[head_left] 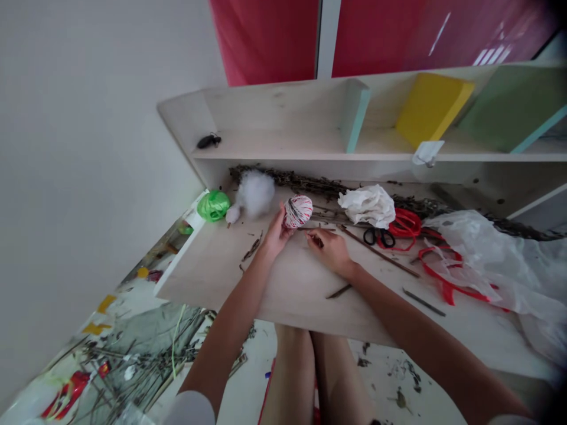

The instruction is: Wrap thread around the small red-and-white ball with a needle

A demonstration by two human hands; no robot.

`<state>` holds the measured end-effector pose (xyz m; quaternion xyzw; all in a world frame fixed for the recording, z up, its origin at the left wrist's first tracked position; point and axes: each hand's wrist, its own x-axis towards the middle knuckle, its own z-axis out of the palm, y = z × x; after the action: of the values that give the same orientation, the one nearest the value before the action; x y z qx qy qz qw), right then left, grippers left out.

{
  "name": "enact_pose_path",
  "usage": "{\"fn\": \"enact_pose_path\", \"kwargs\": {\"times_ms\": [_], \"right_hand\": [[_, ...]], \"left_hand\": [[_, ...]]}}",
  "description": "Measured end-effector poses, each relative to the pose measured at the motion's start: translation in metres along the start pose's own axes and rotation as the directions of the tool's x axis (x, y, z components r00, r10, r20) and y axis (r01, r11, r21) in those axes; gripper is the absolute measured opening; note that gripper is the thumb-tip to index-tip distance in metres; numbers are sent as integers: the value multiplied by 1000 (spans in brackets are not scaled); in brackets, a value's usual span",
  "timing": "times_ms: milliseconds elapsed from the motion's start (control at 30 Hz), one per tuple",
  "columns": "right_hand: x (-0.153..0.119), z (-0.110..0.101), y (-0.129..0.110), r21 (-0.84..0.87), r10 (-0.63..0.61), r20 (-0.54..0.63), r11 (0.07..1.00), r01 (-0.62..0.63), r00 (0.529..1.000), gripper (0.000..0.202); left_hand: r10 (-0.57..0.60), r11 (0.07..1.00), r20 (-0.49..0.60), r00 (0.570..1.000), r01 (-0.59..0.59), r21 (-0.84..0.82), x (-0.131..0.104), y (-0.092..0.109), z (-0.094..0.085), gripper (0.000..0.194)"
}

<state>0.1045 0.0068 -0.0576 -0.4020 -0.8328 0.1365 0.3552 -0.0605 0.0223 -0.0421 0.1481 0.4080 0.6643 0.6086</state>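
Note:
My left hand [276,232] is wrapped round a ball [298,211] wound with white, red and dark strands. It holds the ball just above the desk, left of my other hand. My right hand [328,249] is closed in a pinch close below the ball, its fingertips pointing left. Whatever lies between those fingertips is too small to make out. A thin dark twig [326,229] runs just behind the right fingers. Beyond the left hand sit a fluffy white wad of stuffing [256,193], a small whitish ball [233,213] and a green wound ball [213,205].
Crumpled white paper [367,205], black-handled scissors [379,238], red ribbon [405,227] and a clear plastic bag [496,248] lie to the right. Dry stems [301,178] line the desk's back under a shelf [283,144]. More stems [155,348] litter the floor at left.

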Motion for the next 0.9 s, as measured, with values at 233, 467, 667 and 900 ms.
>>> {"fn": "enact_pose_path", "kwargs": {"times_ms": [233, 467, 667, 900], "right_hand": [[0, 3, 4, 8, -6, -12, 1000, 6, 1000, 20], [-1, 4, 5, -18, -20, -21, 1000, 19, 1000, 22], [-3, 5, 0, -54, -67, 20, 996, 68, 998, 24], [-6, -6, -9, 40, -18, -103, 999, 22, 995, 30]], "left_hand": [[-10, 1000, 6, 1000, 10, 12, -1, -1, 0, 36], [-23, 1000, 4, 1000, 23, 2, -4, 2, 4, 36], [27, 999, 8, 1000, -27, 39, 6, -4, 5, 32], [117, 976, 66, 991, -127, 179, 2, -10, 12, 33]]}}
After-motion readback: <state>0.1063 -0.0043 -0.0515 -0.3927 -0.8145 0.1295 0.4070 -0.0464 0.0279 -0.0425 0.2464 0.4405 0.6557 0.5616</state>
